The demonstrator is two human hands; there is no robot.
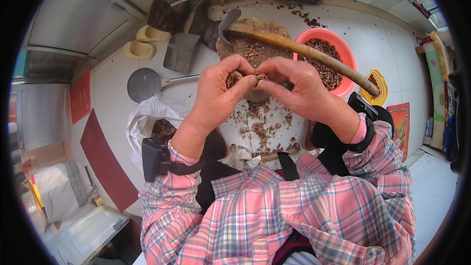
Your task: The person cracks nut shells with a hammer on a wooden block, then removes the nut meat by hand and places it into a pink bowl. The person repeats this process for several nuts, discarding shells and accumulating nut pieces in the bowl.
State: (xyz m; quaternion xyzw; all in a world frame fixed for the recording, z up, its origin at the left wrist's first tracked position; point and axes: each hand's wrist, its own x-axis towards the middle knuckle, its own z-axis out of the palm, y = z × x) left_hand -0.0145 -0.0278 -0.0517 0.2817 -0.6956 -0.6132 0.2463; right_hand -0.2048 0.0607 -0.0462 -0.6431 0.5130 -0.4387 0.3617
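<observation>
My left hand (217, 92) curls around a cracked brown nut, perhaps a walnut (233, 79), against its palm. Between the fingertips of both hands is a small broken nut piece (260, 76), partly hidden by the thumbs. My right hand (301, 86) pinches that piece from the other side. Just beyond the hands stands a round wooden block (263, 25) strewn with shell bits. Across it lies a curved-headed metal tool with a long wooden handle (294, 46), which also reaches over a pink plastic basin (350, 57) of brown fragments.
A white woven sack (138, 117) of whole nuts sits at the left, below a metal ladle (143, 84). A dustpan (181, 53), boots (165, 14) and beige slippers (140, 49) are farther back. At right is a yellow plastic basket (383, 90). Shell fragments (259, 130) litter the tiles.
</observation>
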